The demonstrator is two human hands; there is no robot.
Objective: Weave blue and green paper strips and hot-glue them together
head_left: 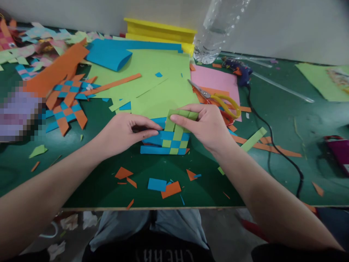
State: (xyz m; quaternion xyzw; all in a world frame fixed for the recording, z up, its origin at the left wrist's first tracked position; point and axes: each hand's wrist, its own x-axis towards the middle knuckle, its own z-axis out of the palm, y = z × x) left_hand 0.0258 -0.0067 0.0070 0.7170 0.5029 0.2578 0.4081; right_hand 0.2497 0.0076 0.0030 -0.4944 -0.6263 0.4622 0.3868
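A small weave of blue and light green paper strips is held just above the green table, its checkered part at the lower right. My left hand pinches blue strips on the left of the weave between thumb and fingers. With thumb on top and fingers behind, my right hand grips the green strips at the weave's upper edge. Scissors with yellow handles lie just beyond my right hand, and a red-handled pair shows partly beneath them.
Green sheets and a rolled blue sheet lie behind. Orange-and-blue woven pieces are at left. A water bottle, glue gun and its black cord are at right. Paper scraps dot the table's front.
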